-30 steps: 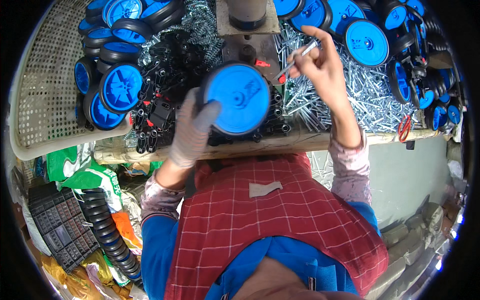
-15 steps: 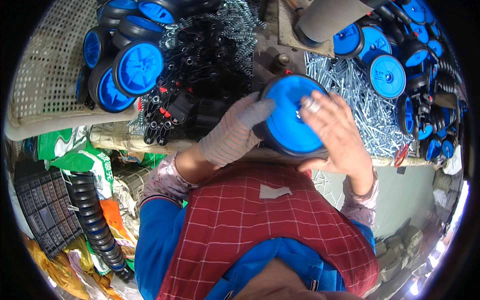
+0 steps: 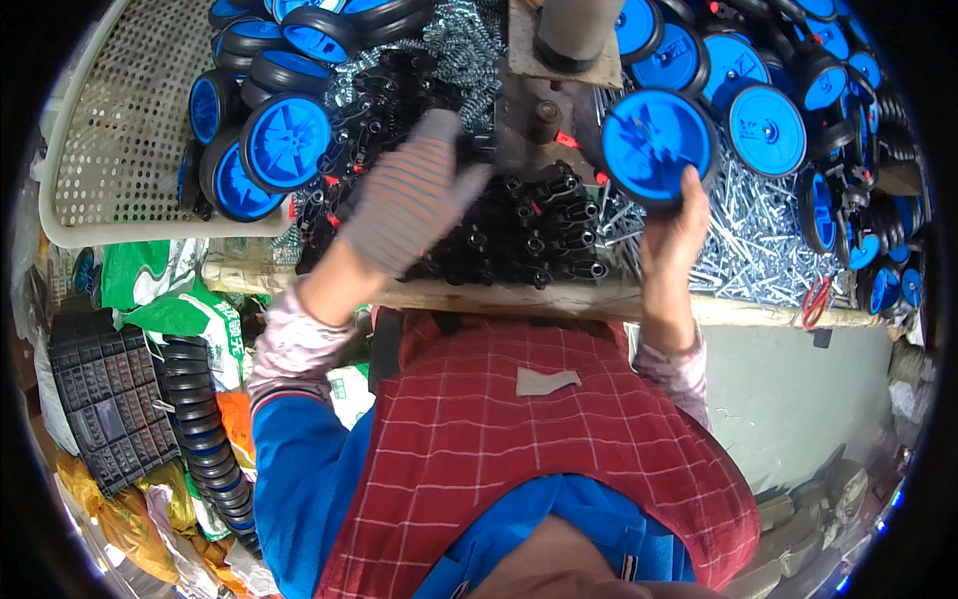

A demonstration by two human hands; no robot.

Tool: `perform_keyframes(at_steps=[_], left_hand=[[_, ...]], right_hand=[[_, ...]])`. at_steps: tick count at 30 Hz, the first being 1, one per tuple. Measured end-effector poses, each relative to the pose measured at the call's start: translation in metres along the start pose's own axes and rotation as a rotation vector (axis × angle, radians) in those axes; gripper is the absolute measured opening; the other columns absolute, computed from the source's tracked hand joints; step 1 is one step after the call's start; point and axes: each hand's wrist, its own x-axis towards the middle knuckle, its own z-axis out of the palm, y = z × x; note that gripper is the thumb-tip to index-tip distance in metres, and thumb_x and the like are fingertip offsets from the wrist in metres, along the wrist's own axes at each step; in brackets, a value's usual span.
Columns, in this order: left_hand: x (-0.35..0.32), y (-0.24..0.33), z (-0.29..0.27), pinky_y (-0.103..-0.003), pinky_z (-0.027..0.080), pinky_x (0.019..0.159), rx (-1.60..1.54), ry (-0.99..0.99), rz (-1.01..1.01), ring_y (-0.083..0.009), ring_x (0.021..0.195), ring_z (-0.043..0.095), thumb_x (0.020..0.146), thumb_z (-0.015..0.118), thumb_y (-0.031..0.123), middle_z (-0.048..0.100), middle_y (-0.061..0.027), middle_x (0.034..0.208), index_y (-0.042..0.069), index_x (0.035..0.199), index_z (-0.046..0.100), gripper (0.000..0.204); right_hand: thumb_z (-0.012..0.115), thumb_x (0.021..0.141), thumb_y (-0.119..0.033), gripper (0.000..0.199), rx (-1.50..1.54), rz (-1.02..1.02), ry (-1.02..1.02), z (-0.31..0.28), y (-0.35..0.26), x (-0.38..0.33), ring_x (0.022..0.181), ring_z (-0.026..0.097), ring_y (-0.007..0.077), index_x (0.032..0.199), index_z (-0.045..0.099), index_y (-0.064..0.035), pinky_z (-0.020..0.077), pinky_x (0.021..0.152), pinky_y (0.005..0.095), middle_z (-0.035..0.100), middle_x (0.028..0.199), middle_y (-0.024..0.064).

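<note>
One round blue plastic wheel with a black tyre (image 3: 649,150), probably light, stiff and best taken by its rim, is over the wooden bench (image 3: 559,299), gripped low by the fingers of the bare right hand (image 3: 674,235). The striped grey-gloved left hand (image 3: 407,205) is blurred over black plastic brackets (image 3: 554,225), its grasp unclear; these and the silver metal pins (image 3: 758,240) defy counting

Bright blue rimmed in black marks the held wheel (image 3: 639,150), echoed by the stacked wheels (image 3: 766,130). Grey with orange-brown stripes covers the gloved left hand (image 3: 404,205). A red apron (image 3: 559,449) carries a white windowpane check over a blue top (image 3: 299,479), with pale pink, mottled-print sleeve ends (image 3: 294,344). Bolts (image 3: 743,240) gleam silver; black fittings (image 3: 479,240) show red tabs (image 3: 567,140); an off-white basket (image 3: 130,237) bears rows of holes. Scissors (image 3: 816,302) add red, sacks (image 3: 150,270) green and white.
</note>
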Motion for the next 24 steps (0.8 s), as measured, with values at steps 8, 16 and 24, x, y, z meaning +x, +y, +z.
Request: perform_keyframes(at_steps=[8, 16, 24], left_hand=[[0.001, 0.078, 0.077, -0.037, 0.049, 0.091, -0.921, -0.442, -0.016, -0.0276, 0.101, 0.064, 0.098, 0.06, 0.031, 0.066, -0.0209, 0.11, -0.002, 0.135, 0.049, 0.05], [0.065, 0.031, 0.074, -0.034, 0.061, 0.077, -1.222, -0.279, -0.602, -0.0246, 0.094, 0.067, 0.087, 0.076, 0.02, 0.062, -0.012, 0.112, -0.003, 0.121, 0.054, 0.047], [0.072, 0.03, 0.072, -0.032, 0.063, 0.069, -1.195, -0.258, -0.631, -0.0211, 0.083, 0.068, 0.086, 0.077, 0.02, 0.064, -0.01, 0.104, -0.003, 0.113, 0.058, 0.04]], right_hand=[[0.06, 0.099, -0.022, 0.033, -0.082, -0.104, 0.018, 0.043, 0.008, -0.007, 0.094, 0.06, 0.0119, 0.12, 0.06, 0.0022, 0.0487, 0.086, 0.0282, 0.065, 0.108, 0.0064], [0.065, 0.097, -0.02, 0.026, -0.204, -0.19, -0.056, 0.02, 0.022, 0.024, 0.086, 0.056, 0.0084, 0.112, 0.063, 0.0011, 0.0458, 0.08, 0.0245, 0.066, 0.099, 0.0026], [0.067, 0.096, -0.022, 0.027, -0.53, -0.281, -0.13, 0.034, 0.028, 0.004, 0.085, 0.054, 0.0075, 0.109, 0.063, 0.0006, 0.0439, 0.079, 0.0232, 0.064, 0.095, 0.0013]])
